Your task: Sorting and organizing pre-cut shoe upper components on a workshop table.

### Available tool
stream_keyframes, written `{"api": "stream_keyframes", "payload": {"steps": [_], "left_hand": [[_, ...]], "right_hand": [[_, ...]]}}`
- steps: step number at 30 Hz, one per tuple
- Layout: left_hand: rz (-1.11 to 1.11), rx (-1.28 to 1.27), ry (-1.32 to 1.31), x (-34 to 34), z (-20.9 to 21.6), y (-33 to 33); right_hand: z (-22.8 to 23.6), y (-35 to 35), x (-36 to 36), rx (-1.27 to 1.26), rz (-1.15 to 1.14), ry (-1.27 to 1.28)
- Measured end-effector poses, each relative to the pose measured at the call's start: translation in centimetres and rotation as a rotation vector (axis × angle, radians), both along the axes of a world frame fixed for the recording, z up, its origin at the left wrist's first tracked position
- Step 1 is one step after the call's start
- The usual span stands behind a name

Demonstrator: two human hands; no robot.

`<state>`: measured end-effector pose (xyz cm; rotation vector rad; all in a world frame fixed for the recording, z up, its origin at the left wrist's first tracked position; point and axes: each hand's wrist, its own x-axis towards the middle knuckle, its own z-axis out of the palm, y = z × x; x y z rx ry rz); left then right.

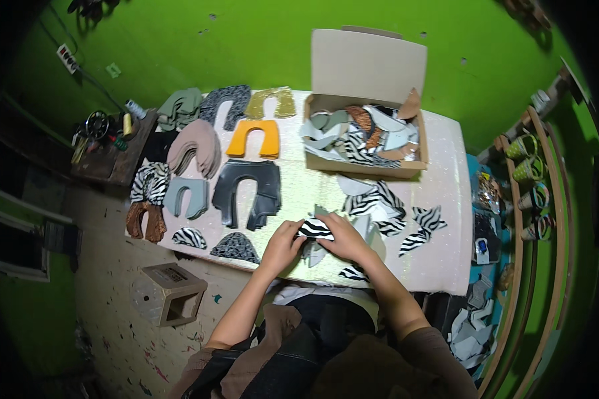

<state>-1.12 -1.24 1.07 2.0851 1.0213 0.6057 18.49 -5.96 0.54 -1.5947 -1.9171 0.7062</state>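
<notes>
A zebra-striped cut piece (316, 229) is held up between my two hands over the near edge of the table. My left hand (283, 245) pinches its left end and my right hand (345, 238) grips its right side. Grey and white scraps (313, 254) lie below the piece, partly covered by my hands. To the right of my right hand are more zebra-striped scraps (386, 199), and another lies near the front edge (353, 273). A half-round zebra piece (190, 237) and a dark speckled half-round stack (235, 247) rest left of my left hand.
Stacks of U-shaped pieces stand at the left, among them black (246, 186), orange (254, 138) and pink ones (193, 147). An open cardboard box (373, 168) full of scraps is at the back. A rack with sandals (529, 169) stands right; a wooden stool (173, 292) sits on the floor.
</notes>
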Motion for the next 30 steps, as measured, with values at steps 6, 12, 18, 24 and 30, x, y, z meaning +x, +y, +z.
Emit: {"api": "stream_keyframes", "payload": {"steps": [6, 12, 18, 24, 30], "left_hand": [[0.083, 0.062, 0.052, -8.1, 0.7, 2.6], [0.152, 0.031, 0.059, -18.4, 0.1, 6.0], [0.147, 0.112, 0.117, -26.8, -0.6, 7.9], [0.118, 0.146, 0.245, -31.5, -0.9, 9.8], [0.024, 0.157, 0.294, -33.1, -2.6, 10.7]], "right_hand": [[0.3, 4.2, -8.5, -0.04, 0.041, 0.029], [-0.7, 7.5, -17.9, -0.019, 0.056, 0.168], [-1.7, 9.5, -26.2, 0.008, 0.049, 0.137], [-1.9, 10.5, -31.5, -0.013, -0.002, 0.037], [-1.0, 10.7, -32.8, -0.161, -0.029, -0.061]]}}
